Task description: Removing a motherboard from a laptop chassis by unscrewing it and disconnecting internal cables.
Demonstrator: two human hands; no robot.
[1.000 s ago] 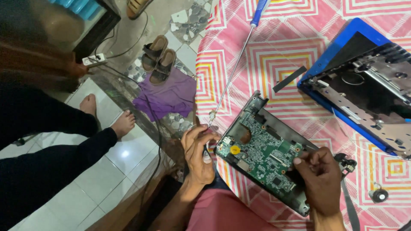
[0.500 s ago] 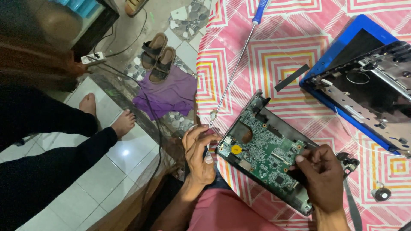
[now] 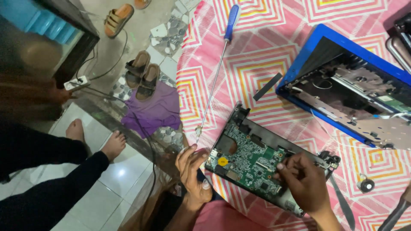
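Between hands: green circuit board, both touching.

A green circuit board lies on a pink, zigzag-striped tablecloth beside a blue laptop shell and blue-handled screwdriver.

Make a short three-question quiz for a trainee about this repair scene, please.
1. True or false: the right hand rests on the green circuit board.
2. What lies nearest above the left hand: A) long screwdriver, B) sandals, C) blue laptop shell?
3. Fill in: the board lies on a pink patterned ____.

Key: 1 true; 2 A; 3 tablecloth.
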